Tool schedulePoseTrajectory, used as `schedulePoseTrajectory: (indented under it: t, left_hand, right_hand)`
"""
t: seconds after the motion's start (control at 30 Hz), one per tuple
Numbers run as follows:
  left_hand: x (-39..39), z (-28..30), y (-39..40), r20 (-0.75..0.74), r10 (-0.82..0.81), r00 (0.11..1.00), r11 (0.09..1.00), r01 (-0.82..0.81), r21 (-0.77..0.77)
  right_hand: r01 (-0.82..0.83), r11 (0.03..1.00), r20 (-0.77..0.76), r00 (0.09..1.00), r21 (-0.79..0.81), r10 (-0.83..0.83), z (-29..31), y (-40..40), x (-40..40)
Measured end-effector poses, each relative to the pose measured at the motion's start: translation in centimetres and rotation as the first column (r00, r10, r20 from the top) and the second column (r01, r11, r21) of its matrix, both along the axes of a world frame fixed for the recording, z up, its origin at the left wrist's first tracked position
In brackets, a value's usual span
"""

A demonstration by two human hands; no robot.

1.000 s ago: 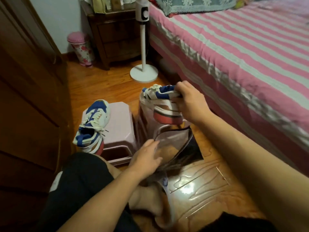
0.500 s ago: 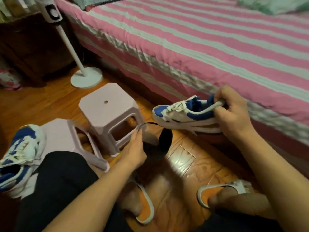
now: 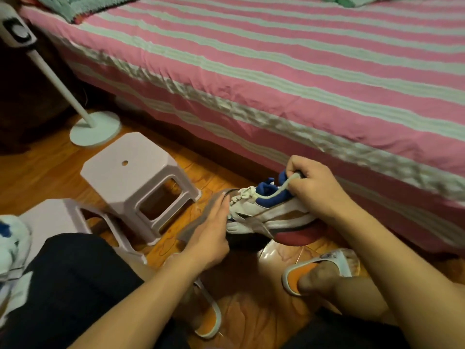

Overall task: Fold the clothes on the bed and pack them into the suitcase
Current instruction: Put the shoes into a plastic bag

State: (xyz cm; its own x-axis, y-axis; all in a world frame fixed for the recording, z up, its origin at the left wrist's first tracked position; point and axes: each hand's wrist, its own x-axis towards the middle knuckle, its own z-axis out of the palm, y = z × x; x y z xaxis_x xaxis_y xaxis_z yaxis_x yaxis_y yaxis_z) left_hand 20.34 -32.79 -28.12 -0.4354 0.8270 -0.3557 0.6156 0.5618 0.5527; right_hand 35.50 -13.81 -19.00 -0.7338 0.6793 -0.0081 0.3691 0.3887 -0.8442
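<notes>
Two white, blue and red sneakers are seen: one is gripped at its heel by the curled fingers of the right hand, low over the wooden floor beside the pink striped bed's edge; the other lies at the left edge on one of two pale plastic stools. A translucent bag's mouth is pinched by the left hand at the sneaker's toe. Two orange slippers are worn.
</notes>
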Motion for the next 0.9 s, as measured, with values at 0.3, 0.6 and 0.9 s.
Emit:
schedulePoseTrajectory:
  t: [0.3,0.6,0.9]
  left_hand:
    - [2.3,4.8,-1.4,0.039,-0.087,0.995,0.994,0.084,0.068]
    - [2.0,5.7,-3.1,0.033,-0.163,0.986,0.981,0.165,-0.106]
    - [2.6,3.8,-3.1,0.262,-0.218,0.94,0.972,0.233,-0.026]
  right_hand:
    - [-0.071,0.959,0.229,0.973,0.275,0.007,-3.5,-3.7,-2.6]
    - [-0.424,0.758,0.506,0.85,0.495,0.146,-7.3,-3.7,-1.1]
    - [-0.501,0.708,0.627,0.772,0.497,0.106,-10.6,-6.9,0.2]
